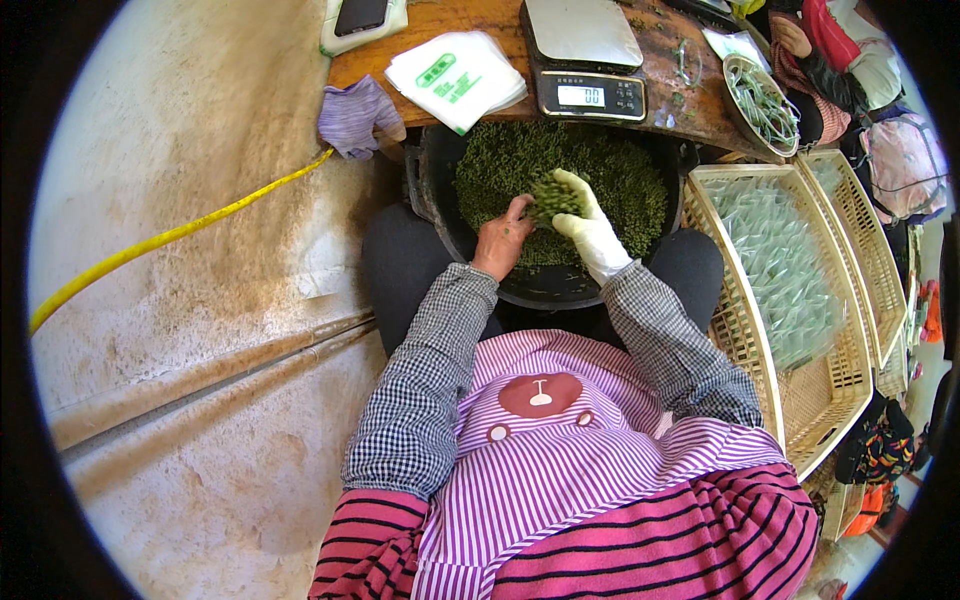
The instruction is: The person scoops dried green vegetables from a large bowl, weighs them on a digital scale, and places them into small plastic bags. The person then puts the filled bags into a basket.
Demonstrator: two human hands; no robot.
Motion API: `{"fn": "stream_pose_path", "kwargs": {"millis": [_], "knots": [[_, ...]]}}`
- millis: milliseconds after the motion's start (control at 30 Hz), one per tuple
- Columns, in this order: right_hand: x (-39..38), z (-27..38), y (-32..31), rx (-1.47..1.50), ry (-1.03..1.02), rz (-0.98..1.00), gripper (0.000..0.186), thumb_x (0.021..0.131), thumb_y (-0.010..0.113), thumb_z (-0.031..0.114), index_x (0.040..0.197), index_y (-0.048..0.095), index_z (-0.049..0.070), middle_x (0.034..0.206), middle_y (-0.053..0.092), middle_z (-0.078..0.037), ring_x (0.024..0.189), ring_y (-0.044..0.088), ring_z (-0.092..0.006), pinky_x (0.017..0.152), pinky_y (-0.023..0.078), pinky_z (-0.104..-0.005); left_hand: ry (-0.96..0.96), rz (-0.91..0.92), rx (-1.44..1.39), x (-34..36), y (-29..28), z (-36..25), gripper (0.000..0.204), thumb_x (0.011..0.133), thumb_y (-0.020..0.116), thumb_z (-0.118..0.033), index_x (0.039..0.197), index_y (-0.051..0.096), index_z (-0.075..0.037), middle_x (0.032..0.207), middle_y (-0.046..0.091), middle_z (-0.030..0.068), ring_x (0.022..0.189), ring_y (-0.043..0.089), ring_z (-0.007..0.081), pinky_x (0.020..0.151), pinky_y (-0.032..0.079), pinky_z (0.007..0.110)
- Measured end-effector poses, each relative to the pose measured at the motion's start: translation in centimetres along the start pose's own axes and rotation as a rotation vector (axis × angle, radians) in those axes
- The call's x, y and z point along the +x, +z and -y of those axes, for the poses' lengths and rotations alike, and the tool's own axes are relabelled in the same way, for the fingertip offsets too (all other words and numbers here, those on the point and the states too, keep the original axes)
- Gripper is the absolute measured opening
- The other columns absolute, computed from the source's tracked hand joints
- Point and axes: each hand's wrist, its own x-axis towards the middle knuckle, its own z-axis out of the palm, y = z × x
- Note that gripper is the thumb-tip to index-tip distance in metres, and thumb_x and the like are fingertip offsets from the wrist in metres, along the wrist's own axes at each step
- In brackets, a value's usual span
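A wide black tub [545, 293] sits between my knees, filled with small round green berries or buds [625, 195]. Above its middle, my right hand [592, 228], in a whitish glove, curls its thumb and fingers around a clump of the green berries [551, 200]. My bare left hand [503, 241] meets the clump from the other side, fingers bent and pinching at its edge. The clump is blurred by motion, and the fingertips of my left hand are partly hidden in it.
Beyond the tub, a wooden table [680, 60] carries a digital scale [585, 60], a stack of white printed bags [455, 78] and a small basket of ties [760, 105]. At right stands a plastic crate [745, 275] of filled clear packets [785, 260]. A yellow hose [180, 232] runs left.
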Motion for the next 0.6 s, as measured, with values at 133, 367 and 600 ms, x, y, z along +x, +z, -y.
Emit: {"fn": "stream_pose_path", "kwargs": {"millis": [133,367,600], "knots": [[0.3,0.0,-0.7,-0.963,-0.317,-0.089,0.052,0.07,0.059,-0.001,0.121,0.054,0.01,0.134,0.043,-0.02,0.124,0.042,-0.0363,0.102,0.038,-0.0389,0.036,-0.057,0.096,-0.8,0.2,0.2,0.015,0.074,0.058,0.003,0.088,0.058,-0.003,0.124,0.051,0.0106,0.075,0.065,0.0309,0.063,0.054,0.041],[1.9,-3.2,0.9,-1.594,0.028,0.16,0.043,0.071,0.062,0.009,0.113,0.061,0.018,0.144,0.035,-0.015,0.132,0.033,-0.0388,0.104,0.032,-0.056,0.133,0.003,0.052,-0.4,0.1,-0.3,0.016,0.073,0.058,0.006,0.087,0.057,-0.001,0.106,0.051,0.0095,0.082,0.062,0.0301,0.066,0.052,0.042],[1.7,-1.5,-0.2,-1.084,-0.187,-0.259,0.046,0.081,0.06,0.023,0.125,0.053,0.013,0.112,0.059,-0.018,0.093,0.062,-0.0341,0.081,0.051,-0.0409,0.092,0.012,0.093,-1.1,0.3,-0.1,0.012,0.075,0.057,0.004,0.087,0.055,0.0,0.103,0.05,0.0113,0.079,0.061,0.0307,0.064,0.051,0.042]]}}
